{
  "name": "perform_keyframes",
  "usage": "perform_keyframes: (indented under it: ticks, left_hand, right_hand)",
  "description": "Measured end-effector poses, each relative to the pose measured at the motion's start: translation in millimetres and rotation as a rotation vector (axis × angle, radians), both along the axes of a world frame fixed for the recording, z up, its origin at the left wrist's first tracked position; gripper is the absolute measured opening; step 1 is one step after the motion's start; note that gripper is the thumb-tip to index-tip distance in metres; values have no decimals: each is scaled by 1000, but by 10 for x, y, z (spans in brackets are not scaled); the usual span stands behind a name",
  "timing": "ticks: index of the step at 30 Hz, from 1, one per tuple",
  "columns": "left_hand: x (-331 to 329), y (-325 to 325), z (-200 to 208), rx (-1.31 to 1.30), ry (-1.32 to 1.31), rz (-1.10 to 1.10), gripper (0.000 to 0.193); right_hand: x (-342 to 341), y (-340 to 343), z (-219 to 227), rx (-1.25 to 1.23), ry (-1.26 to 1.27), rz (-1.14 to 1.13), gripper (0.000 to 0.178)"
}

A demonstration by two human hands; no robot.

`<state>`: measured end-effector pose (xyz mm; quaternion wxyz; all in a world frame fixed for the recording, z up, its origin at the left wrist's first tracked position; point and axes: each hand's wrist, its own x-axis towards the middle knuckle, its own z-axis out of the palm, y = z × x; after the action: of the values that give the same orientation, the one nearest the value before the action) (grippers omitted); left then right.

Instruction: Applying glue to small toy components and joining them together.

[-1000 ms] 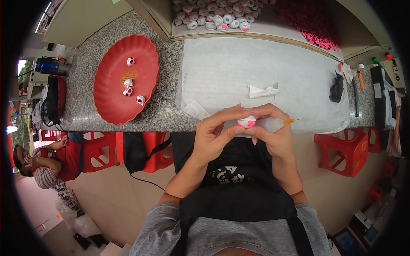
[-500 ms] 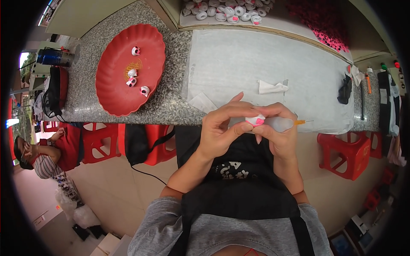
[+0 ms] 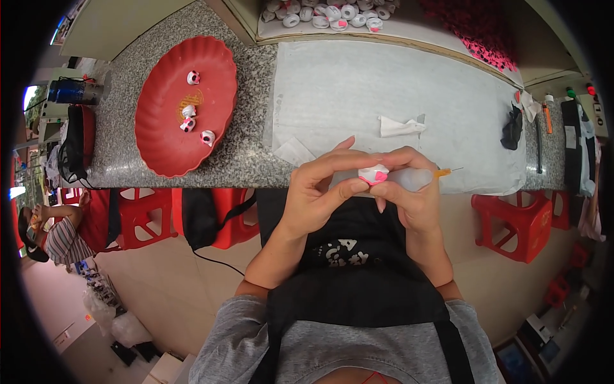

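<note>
Red dish point(image 3: 150, 121) sitting on desk point(image 3: 252, 89), bearing four small figures point(image 3: 208, 138); left hand point(image 3: 316, 191) pinching white-pink piece point(image 3: 373, 174) between hands near desk edge; white tissue point(image 3: 398, 127) lying beyond on white sheet point(image 3: 326, 83); right hand point(image 3: 420, 200) grip clasping same piece plus translucent bottle point(image 3: 414, 180), orange needle tip point(image 3: 442, 173) pointing right.

White heap point(image 3: 332, 15) cut off by top edge; bottle point(image 3: 416, 180) partly hidden by hands point(image 3: 419, 203).
</note>
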<state>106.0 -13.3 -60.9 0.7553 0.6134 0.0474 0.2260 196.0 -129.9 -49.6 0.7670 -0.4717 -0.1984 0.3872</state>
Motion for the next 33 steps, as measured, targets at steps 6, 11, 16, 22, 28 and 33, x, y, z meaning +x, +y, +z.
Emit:
perform_keyframes:
  ticks: [6, 11, 16, 22, 28, 33]
  left_hand:
    - [37, -41, -20, 36, -11, 30, 27]
    - [98, -2, -46, 16, -52, 65, 25]
    - [-20, 35, 5, 27, -22, 122, 24]
    - [-22, -58, 13, 28, -45, 61, 23]
    - [-15, -127, 78, -182, -104, -6, 20]
    - [3, -155, 69, -65, -151, 38, 17]
  right_hand:
    - [33, -16, 28, -34, -21, 6, 25]
    - [89, 42, 29, -47, -46, 26, 26]
    - [-49, 158, 37, -29, 54, -21, 25]
    - [-84, 1, -71, -130, -43, -145, 25]
    - [-67, -73, -23, -173, -150, -69, 32]
    - [-67, -141, -40, -94, -42, -109, 26]
